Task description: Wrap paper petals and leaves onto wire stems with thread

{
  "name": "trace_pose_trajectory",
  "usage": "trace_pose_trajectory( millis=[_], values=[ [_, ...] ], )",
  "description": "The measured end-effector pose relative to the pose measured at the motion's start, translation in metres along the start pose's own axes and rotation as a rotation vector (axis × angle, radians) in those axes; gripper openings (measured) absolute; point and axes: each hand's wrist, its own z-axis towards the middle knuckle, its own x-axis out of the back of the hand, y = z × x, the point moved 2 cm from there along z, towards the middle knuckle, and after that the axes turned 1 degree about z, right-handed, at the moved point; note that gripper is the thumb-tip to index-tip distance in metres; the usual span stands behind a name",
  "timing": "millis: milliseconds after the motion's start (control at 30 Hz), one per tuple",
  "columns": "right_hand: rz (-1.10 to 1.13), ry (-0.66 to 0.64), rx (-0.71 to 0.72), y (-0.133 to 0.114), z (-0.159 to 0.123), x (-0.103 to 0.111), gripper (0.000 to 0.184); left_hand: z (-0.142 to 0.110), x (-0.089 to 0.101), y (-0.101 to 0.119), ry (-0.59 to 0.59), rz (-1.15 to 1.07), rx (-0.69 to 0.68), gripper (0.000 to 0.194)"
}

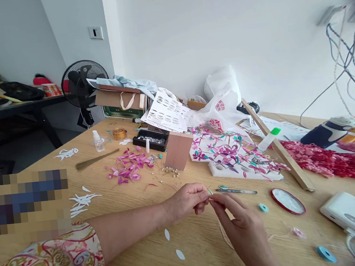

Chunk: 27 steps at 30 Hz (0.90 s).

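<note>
In the head view my left hand is closed in a pinch on a small green leaf-like piece. Its lower part is hidden by the fingers. Thumb and forefinger of my right hand are pressed together just beside it, on what looks like a pale thread, which hangs below in a loop. Just behind the hands lie tweezers and a small green-edged loop. Two white petal-shaped pieces rest on the table in front of my left forearm.
Pink petals, a wooden block and pink-purple flower sprigs on white foam stand behind. To the right are a wooden bar, a red-rimmed round dish, thread spools and a white device with a cable.
</note>
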Motion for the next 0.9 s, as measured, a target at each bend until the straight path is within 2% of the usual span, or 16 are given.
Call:
trace_pose_trajectory(
  millis=[267, 500, 633, 767, 833, 900],
  values=[
    [-0.197, -0.068, 0.153, -0.003, 0.003, 0.0, 0.026, -0.003, -0.001, 0.001, -0.061, -0.173, 0.121, 0.029],
    [-0.26, -0.012, 0.205, -0.003, 0.002, -0.001, 0.023, -0.002, -0.003, -0.002, -0.067, -0.324, 0.267, 0.028],
    [-0.141, -0.019, 0.062, 0.001, 0.001, -0.002, 0.017, -0.002, -0.004, -0.004, -0.086, -0.382, 0.311, 0.027],
    [-0.027, -0.119, -0.128, 0.004, 0.003, -0.003, 0.016, -0.001, -0.003, -0.007, -0.078, -0.328, 0.32, 0.025],
    [-0.015, -0.164, -0.162, 0.006, 0.006, 0.001, 0.017, 0.001, 0.0, -0.005, -0.078, -0.231, 0.307, 0.023],
    [-0.046, -0.189, -0.181, 0.014, 0.011, 0.008, 0.018, 0.004, 0.004, 0.001, -0.086, 0.005, 0.26, 0.023]
  ],
)
